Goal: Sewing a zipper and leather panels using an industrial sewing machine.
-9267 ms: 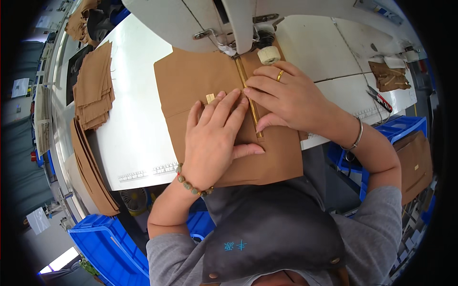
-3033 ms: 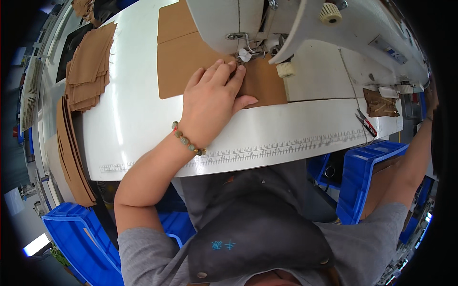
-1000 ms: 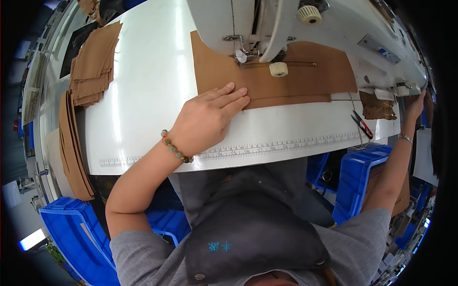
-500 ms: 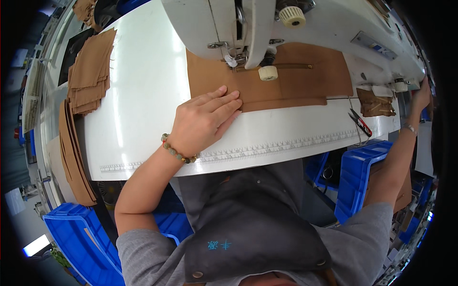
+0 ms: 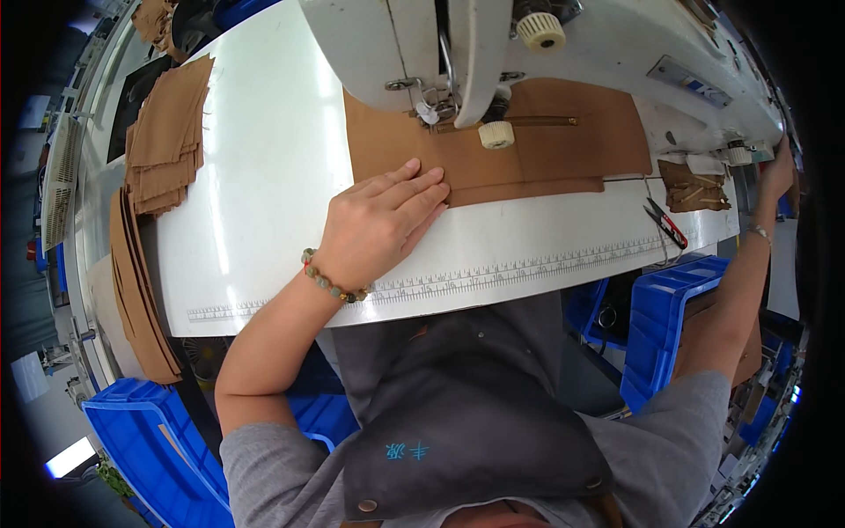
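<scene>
My left hand (image 5: 380, 216) lies flat, palm down, with its fingers stretched over the near left part of a brown fabric piece (image 5: 572, 154). A zipper (image 5: 550, 121) runs along that piece, which passes under the needle area of a white sewing machine (image 5: 598, 53). My right hand (image 5: 776, 176) reaches to the far right end of the machine; its fingers are hard to make out there, and what they touch is hidden.
Thread snips (image 5: 666, 224) and small brown scraps (image 5: 695, 187) lie right of the fabric. Stacked brown pieces (image 5: 167, 141) and long strips (image 5: 141, 290) are at left. Blue bins (image 5: 651, 343) flank my lap. A printed ruler (image 5: 458, 283) follows the table's near edge.
A metal part in the slot of the machine head appears lower than before. Both hands stay in place, and the fabric lies as it did.
</scene>
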Available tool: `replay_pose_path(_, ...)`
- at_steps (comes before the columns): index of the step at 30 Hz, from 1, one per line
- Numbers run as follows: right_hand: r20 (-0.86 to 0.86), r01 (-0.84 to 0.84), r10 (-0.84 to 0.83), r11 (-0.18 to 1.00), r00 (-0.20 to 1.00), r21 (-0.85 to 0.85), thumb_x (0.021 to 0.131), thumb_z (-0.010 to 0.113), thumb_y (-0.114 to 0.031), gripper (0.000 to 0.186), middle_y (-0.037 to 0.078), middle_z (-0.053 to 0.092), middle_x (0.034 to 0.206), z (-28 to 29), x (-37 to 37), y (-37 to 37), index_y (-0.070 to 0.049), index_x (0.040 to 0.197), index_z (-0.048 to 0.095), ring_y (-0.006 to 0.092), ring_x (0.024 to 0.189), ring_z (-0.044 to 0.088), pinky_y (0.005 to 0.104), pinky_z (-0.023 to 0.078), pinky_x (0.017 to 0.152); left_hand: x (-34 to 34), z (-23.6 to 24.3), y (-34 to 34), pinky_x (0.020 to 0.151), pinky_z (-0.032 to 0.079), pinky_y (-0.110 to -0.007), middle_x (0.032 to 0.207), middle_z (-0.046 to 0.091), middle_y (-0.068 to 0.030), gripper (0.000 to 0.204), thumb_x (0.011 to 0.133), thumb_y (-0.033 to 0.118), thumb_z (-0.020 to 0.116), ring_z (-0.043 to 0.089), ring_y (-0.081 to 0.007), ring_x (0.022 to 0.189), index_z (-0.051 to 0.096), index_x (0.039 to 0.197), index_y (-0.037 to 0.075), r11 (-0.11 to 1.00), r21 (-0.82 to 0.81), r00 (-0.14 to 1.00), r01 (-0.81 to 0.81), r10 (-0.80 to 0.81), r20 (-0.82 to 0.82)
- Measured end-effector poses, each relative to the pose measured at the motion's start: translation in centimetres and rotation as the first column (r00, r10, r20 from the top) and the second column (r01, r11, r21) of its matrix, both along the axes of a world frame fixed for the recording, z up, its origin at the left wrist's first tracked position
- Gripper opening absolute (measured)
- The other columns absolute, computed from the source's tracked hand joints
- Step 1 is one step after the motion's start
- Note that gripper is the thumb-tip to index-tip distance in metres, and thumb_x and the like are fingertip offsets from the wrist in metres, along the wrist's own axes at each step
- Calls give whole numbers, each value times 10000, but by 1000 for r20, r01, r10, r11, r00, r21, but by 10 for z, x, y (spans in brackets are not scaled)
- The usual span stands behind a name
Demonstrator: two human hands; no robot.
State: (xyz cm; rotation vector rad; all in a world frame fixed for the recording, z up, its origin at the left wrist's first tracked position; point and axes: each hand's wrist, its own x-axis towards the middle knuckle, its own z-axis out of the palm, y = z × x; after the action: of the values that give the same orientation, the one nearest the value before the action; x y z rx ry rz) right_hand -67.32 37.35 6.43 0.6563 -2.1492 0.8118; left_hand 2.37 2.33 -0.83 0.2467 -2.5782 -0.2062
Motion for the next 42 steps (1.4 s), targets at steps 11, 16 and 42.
replay_pose_path(11,138,-67,70,997,988,-28,1072,500,-486,611,165,692,1314,31,5,2,12,1402,631,242,1205,649,326,467,1045,-48,25,22,861,600,-347,1395,654,-161,523,839,110,730,739,-252,993,640,1347,22,977,-209,982,-33,70,173)
replay_pose_path(16,112,-118,118,993,987,-11,1074,479,-503,603,179,692,1322,27,-4,2,-18,1388,650,245,1227,638,335,443,1075,-64,31,33,854,598,-349,1431,602,-263,521,888,85,592,740,-264,973,584,1395,-35,945,-318,888,-74,208,411)
replay_pose_path(42,308,-893,945,-44,108,449,831,727,-156,230,141,713,1079,-24,448,-144,-28,1021,703,320,1016,702,405,593,850,-78,38,36,519,532,-322,759,693,-12,299,796,45,639,686,-222,618,729,1073,113,989,-111,994,-97,103,46)
